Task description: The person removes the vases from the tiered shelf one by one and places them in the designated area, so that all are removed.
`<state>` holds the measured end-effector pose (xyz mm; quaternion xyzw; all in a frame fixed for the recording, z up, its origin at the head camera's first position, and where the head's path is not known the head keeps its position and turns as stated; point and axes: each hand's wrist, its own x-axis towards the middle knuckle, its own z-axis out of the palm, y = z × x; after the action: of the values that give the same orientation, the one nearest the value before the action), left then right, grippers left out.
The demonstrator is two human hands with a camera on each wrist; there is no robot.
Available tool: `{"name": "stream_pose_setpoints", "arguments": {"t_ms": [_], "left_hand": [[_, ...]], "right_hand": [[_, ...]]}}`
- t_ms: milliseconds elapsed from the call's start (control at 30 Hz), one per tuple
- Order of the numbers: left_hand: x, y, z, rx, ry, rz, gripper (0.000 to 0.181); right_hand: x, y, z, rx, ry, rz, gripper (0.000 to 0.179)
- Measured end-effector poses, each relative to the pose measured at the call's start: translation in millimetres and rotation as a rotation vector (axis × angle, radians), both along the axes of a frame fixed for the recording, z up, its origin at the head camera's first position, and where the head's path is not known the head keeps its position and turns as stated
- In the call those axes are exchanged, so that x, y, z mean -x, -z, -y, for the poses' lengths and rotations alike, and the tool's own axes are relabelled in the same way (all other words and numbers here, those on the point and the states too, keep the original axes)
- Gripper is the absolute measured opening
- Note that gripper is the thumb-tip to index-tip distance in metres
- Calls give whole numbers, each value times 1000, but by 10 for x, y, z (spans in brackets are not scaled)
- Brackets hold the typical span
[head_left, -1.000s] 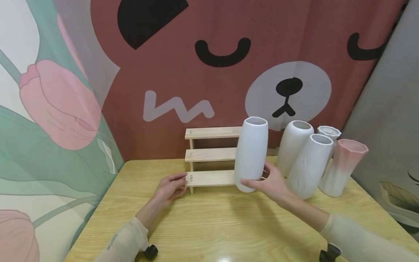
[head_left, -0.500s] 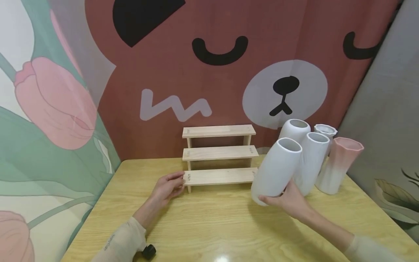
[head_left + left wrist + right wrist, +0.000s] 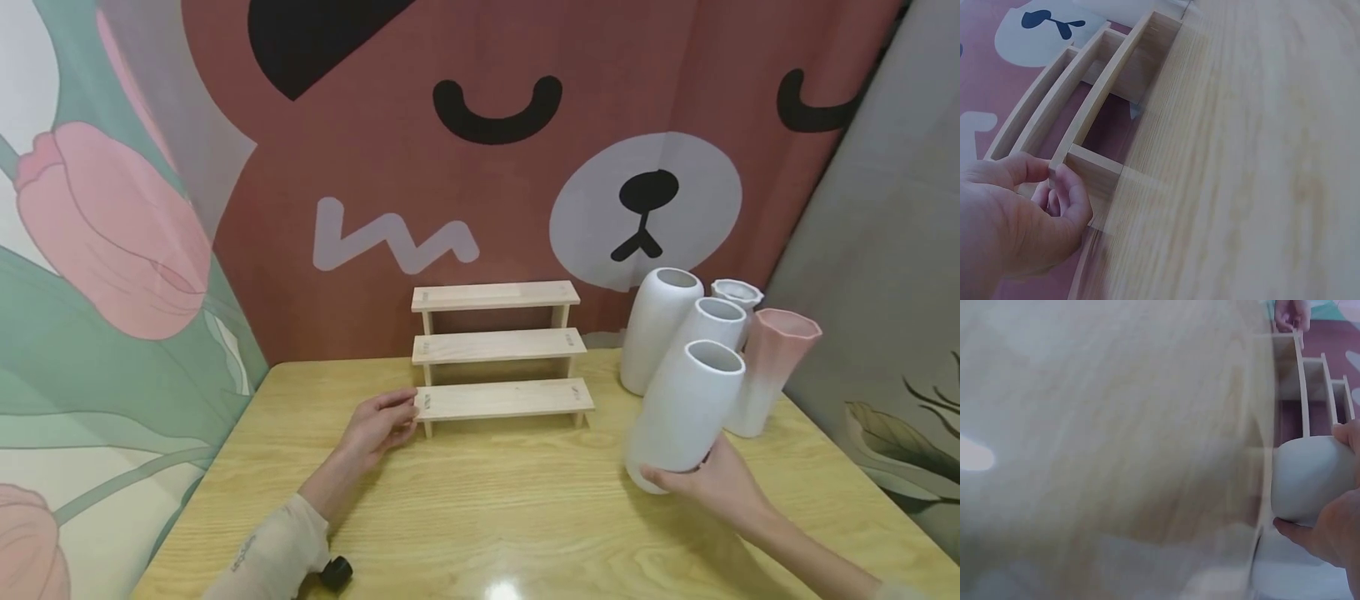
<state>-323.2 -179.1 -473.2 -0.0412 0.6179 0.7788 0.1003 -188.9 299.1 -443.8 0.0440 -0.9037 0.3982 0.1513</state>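
Note:
My right hand [image 3: 716,492] grips a tall white vase [image 3: 686,408] near its base; the vase leans to the right, in front of the other vases. In the right wrist view the fingers wrap the lower part of the white vase [image 3: 1313,478]. A three-tier wooden shelf [image 3: 502,400] stands at the middle back of the table. My left hand [image 3: 378,429] pinches the left end of its lowest board, and the left wrist view shows thumb and forefinger [image 3: 1072,194] on that board's end.
Behind the held vase stand a smooth white vase [image 3: 656,333], another white vase [image 3: 712,312] partly hidden, a white vase with a wavy rim [image 3: 738,292] and a pink-and-white vase [image 3: 772,367]. A curtain with a bear print [image 3: 510,208] hangs behind the wooden table [image 3: 450,508].
My right hand has carried the white vase from in front of the shelf's right end rightwards and towards me, tilting it. The left hand stays on the shelf's end.

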Motion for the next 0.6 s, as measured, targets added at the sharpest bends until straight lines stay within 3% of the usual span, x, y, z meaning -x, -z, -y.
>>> {"name": "stream_pose_setpoints", "arguments": {"t_ms": [267, 600], "left_hand": [[-7, -12, -4, 10, -3, -7, 43], [-1, -8, -3, -1, -9, 5, 41]], "right_hand": [[-106, 116, -264, -38, 86, -43, 80], [-158, 207, -542, -38, 207, -31, 90]]}}
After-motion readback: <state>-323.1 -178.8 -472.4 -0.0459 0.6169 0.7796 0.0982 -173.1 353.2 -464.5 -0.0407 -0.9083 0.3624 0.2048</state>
